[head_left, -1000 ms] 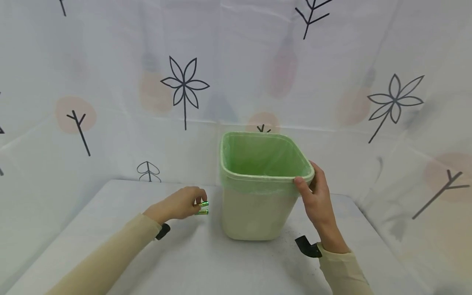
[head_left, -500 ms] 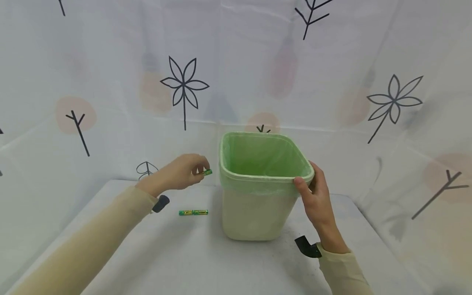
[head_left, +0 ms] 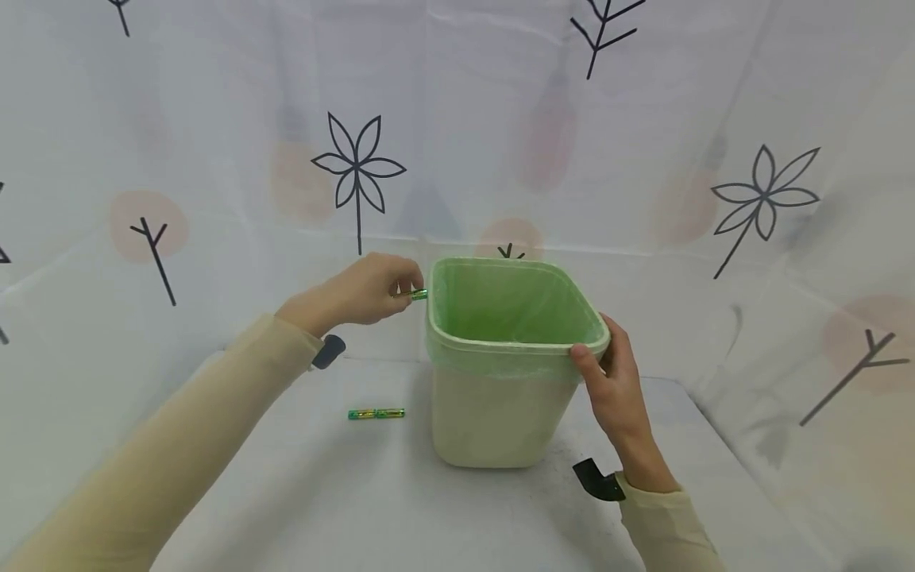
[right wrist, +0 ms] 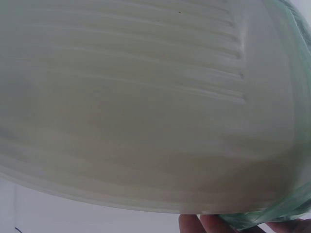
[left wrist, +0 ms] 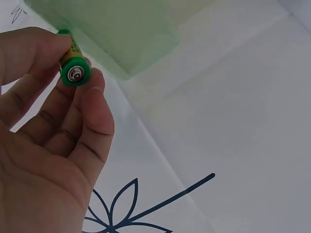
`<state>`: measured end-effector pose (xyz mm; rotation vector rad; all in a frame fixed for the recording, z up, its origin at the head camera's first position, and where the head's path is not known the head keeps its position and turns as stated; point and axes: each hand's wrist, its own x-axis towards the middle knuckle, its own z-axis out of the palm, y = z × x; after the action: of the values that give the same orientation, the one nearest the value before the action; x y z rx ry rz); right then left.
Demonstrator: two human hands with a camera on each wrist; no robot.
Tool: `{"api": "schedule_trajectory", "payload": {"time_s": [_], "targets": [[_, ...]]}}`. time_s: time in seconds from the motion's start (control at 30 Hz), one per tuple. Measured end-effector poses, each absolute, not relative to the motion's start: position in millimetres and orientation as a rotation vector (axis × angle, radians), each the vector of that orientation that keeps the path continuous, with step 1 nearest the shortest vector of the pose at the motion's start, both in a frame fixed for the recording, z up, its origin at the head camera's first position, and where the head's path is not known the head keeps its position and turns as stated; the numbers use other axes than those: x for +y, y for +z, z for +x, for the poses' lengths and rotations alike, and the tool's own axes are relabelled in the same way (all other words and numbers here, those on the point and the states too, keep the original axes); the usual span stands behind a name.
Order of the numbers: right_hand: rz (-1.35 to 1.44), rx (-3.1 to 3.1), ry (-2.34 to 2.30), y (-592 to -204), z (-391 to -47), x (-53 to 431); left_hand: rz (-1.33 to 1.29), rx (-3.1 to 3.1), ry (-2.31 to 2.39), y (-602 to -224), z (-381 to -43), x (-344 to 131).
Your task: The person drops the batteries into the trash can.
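My left hand (head_left: 364,287) pinches a green and gold battery (head_left: 418,294) between thumb and fingertips, level with the left rim of a trash can (head_left: 493,421). In the left wrist view, one end of that battery (left wrist: 76,73) faces the camera, showing its metal terminal. The can is pale and upright, lined with a thin green bag (head_left: 500,361) folded over its rim. My right hand (head_left: 616,389) grips the rim at the front right corner, thumb in front. Two more green batteries (head_left: 376,414) lie end to end on the table, left of the can.
A white-covered table (head_left: 400,516) bears the can and the loose batteries. Behind it hangs a white cloth (head_left: 472,119) printed with dark flowers and twigs. The can's ribbed wall (right wrist: 146,111) fills most of the right wrist view.
My left hand has lifted a battery off the table and carried it up and right to the can's rim. The other batteries stay on the table. My right hand keeps its place.
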<state>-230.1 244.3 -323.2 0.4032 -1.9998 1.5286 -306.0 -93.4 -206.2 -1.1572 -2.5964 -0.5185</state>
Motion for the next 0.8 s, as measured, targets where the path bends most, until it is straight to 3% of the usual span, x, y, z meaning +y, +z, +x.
{"api": "schedule_trajectory", "payload": {"time_s": [0.47,0.8], "targets": [[0.408,-1.996,1.548,-324,-230,244,-1.236,-2.586,-0.510,-185,-309,-52],[0.409,-1.986,1.540,-323,-230,244,-1.303,-2.615,-0.495,-191,-317,-17]]}}
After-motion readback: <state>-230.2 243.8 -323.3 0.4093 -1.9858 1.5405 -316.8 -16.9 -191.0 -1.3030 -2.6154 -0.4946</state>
